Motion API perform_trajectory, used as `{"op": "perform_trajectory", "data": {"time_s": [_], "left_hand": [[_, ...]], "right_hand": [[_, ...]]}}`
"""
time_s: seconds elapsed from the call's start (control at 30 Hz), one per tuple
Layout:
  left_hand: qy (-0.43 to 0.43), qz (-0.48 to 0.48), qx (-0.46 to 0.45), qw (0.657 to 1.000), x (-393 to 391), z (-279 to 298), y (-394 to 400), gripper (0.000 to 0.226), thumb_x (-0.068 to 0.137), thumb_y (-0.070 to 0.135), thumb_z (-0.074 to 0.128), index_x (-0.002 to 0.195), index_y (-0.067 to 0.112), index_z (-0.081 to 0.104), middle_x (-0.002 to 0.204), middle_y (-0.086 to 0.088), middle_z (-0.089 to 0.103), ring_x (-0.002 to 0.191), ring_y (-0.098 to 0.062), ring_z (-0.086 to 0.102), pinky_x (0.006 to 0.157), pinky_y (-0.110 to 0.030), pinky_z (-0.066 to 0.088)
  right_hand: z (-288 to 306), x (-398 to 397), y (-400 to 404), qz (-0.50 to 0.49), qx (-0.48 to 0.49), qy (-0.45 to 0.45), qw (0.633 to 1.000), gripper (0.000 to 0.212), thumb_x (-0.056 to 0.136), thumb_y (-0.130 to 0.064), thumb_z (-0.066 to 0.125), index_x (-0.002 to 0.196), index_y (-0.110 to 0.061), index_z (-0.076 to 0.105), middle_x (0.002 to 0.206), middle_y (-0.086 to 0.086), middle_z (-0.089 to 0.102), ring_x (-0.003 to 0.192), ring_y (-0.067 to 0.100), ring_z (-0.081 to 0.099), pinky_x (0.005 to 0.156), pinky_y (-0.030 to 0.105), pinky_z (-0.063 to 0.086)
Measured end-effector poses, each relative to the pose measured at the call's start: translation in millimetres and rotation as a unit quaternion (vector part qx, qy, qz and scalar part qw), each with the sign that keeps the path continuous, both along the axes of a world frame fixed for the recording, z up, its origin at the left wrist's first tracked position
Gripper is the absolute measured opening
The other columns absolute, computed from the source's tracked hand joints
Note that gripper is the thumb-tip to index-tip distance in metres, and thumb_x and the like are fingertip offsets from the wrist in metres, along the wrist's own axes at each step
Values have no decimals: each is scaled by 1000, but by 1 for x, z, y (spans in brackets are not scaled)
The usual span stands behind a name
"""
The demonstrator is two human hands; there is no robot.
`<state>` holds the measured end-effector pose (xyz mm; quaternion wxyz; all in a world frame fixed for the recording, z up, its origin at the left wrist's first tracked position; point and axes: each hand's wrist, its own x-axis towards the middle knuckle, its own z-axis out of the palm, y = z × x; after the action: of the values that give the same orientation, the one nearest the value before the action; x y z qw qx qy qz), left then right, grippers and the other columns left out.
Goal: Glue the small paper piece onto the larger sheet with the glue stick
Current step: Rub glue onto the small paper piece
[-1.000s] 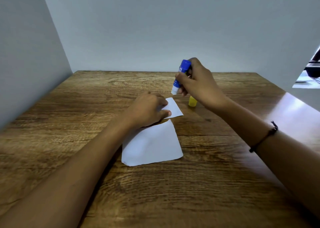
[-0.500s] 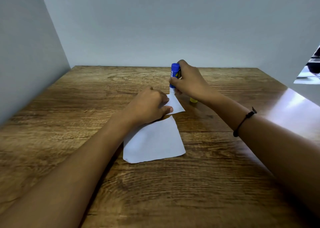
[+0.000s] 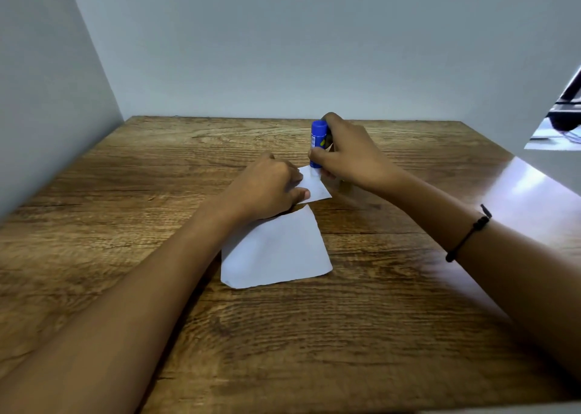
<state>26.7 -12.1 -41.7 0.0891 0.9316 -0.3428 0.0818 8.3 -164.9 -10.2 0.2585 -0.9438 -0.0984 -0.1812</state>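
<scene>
A small white paper piece (image 3: 316,187) lies on the wooden table (image 3: 157,168), just beyond the larger white sheet (image 3: 276,253). My left hand (image 3: 267,190) lies on the small piece's near left edge, fingers curled, thumb pressing it down; part of the piece is hidden under the hand. My right hand (image 3: 349,155) grips a blue glue stick (image 3: 318,140), held nearly upright. The stick's white tip touches the far corner of the small piece. The yellow cap is hidden behind my right hand.
Grey walls close the table at the left and the back. A gap at the right shows dark equipment (image 3: 566,111) beyond the wall. A black cord bracelet (image 3: 468,234) sits on my right wrist.
My right hand has brought the glue stick down and leftward from mid-air until its tip meets the small piece. The yellow cap went out of sight behind that hand. My left hand stayed put.
</scene>
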Motion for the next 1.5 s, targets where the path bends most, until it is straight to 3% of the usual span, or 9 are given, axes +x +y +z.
{"op": "perform_trajectory", "data": {"time_s": [0.3, 0.43, 0.53, 0.67, 0.77, 0.97, 1.13, 1.23, 1.5], "left_hand": [[5, -6, -3, 1000, 4, -2, 1, 37, 87, 43, 46, 87, 11, 64, 115, -7, 65, 107, -27, 46, 93, -46, 40], [-33, 19, 14, 999, -2, 0, 3, 41, 89, 42, 43, 82, 6, 61, 99, -11, 66, 91, -27, 47, 89, -45, 39], [-63, 29, -15, 998, -5, 1, 2, 33, 93, 28, 36, 109, 11, 59, 111, -14, 65, 99, -32, 50, 93, -41, 35], [55, 24, -47, 997, -10, 17, 12, 51, 85, 5, 43, 126, 34, 51, 141, 5, 45, 114, -25, 33, 101, -42, 31], [88, 35, 22, 995, -13, 21, 18, 47, 86, 17, 48, 126, 43, 47, 140, 2, 45, 121, -25, 30, 102, -47, 29], [-71, 105, 63, 990, -19, 11, 6, 55, 83, 58, 41, 109, 16, 64, 113, -13, 55, 115, -31, 40, 90, -43, 36], [-7, 38, -40, 998, -13, 13, 9, 38, 90, 30, 43, 127, 28, 51, 134, 0, 51, 120, -27, 33, 95, -42, 30], [84, 9, 6, 996, -12, 13, 12, 42, 91, 23, 42, 131, 36, 44, 145, 14, 40, 130, -24, 24, 105, -47, 21], [-60, 58, 73, 994, -12, 2, -1, 47, 91, 47, 31, 119, 18, 55, 130, -6, 49, 123, -31, 32, 95, -46, 31]], "right_hand": [[3, -34, -10, 13, 0, 9, 1000, 31, 86, -20, 55, 113, -7, 46, 86, 6, 55, 69, 16, 49, 55, 17, 34], [8, -43, -11, 3, 4, -15, 1000, 28, 86, -19, 55, 109, -6, 46, 81, 4, 55, 62, 13, 46, 55, 18, 35], [16, -44, -12, -10, 62, -48, 997, 27, 86, -17, 55, 109, -6, 46, 75, -1, 54, 62, 14, 53, 59, 21, 41], [21, -41, -8, 4, 101, -44, 994, 27, 86, -17, 56, 109, -6, 46, 90, 9, 62, 74, 28, 66, 71, 40, 52], [17, -36, -3, 9, 109, -28, 994, 26, 85, -17, 56, 108, -8, 46, 93, 12, 63, 77, 30, 66, 73, 43, 54], [15, -19, 3, -17, 131, -22, 991, 25, 84, -17, 57, 104, -8, 46, 94, 17, 64, 81, 33, 64, 75, 48, 54], [14, -8, 4, -33, 137, -19, 990, 29, 83, -16, 58, 107, -4, 48, 86, 12, 58, 83, 37, 63, 76, 51, 52], [12, -2, 3, -37, 124, -11, 992, 31, 82, -16, 59, 107, -2, 48, 86, 13, 58, 85, 38, 63, 77, 51, 52], [9, 11, 2, -45, 104, -4, 994, 33, 82, -17, 61, 109, -3, 47, 89, 13, 57, 85, 37, 63, 79, 50, 52]]}}
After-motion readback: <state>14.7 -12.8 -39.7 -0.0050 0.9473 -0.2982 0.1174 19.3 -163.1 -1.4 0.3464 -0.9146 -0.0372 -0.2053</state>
